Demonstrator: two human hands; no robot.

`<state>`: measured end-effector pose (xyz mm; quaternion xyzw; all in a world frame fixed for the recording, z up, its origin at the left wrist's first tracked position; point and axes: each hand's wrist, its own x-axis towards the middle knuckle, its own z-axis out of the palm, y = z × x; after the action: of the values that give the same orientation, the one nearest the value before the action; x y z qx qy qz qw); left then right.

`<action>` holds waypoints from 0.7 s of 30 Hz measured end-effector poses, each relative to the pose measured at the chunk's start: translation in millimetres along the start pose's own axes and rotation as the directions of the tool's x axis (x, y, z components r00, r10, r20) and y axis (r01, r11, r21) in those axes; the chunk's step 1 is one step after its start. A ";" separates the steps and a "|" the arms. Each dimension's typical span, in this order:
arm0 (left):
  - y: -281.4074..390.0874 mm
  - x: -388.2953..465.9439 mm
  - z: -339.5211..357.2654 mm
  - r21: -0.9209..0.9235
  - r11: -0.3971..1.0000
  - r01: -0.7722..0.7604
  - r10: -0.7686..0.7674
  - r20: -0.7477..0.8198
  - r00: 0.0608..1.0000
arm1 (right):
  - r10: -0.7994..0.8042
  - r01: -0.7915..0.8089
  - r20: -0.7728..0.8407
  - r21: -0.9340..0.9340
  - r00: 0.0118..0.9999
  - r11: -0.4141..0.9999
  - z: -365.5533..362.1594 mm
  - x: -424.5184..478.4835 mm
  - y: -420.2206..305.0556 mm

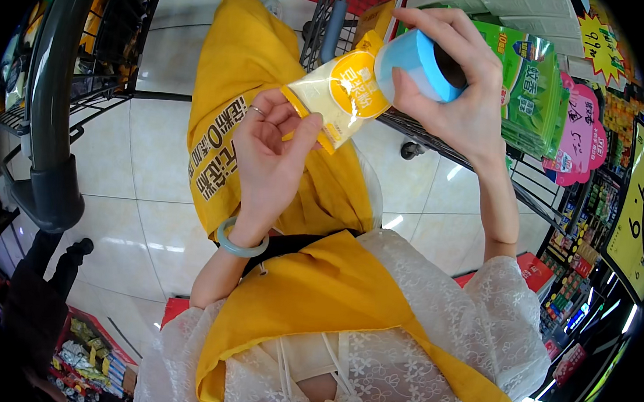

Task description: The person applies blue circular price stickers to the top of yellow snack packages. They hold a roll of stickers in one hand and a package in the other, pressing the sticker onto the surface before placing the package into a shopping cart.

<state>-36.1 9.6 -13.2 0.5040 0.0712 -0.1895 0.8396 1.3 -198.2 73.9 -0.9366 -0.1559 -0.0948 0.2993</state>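
Note:
My left hand (276, 143) pinches the lower-left end of a small plastic packet (337, 94) between thumb and fingers. The packet is clear and yellow, bears writing, and has pale contents. In my right hand (464, 93) is a light-blue roll (399, 62) with a dark hollow centre, seemingly wide adhesive tape. Thumb and fingers grip it from either side. The roll lies against the packet's upper-right end and partly covers it; whether tape is stuck to the packet cannot be told. Both hands are above my yellow apron (247, 75).
A shopping cart handle (57, 102) rises on the left. Green boxes (533, 92) are stacked at upper right beside a pink price sign (581, 128). Below them runs a black wire rack edge (442, 142). Another person's dark-clothed legs (55, 262) show at lower left, on the tiled floor (109, 160).

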 end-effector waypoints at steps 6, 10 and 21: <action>14.0 -0.4 6.2 -0.110 0.974 0.195 -0.191 0.050 0.980 | -0.093 0.098 -0.127 0.028 0.987 0.995 -2.4 5.1 -0.8; 8.6 3.9 18.8 -0.165 0.986 0.025 -0.036 -0.061 0.997 | -0.165 0.168 -0.153 0.009 0.974 0.986 -5.8 0.5 -13.6; 9.6 14.7 10.9 -0.046 0.991 0.125 -0.129 -0.121 0.984 | -0.158 0.156 -0.003 -0.125 0.987 0.980 20.3 -8.7 -15.8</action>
<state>-19.6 0.5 -4.6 0.4931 0.1586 -0.2098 0.8292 -10.6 -176.1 63.7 -0.9375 -0.2212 -0.1338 0.2328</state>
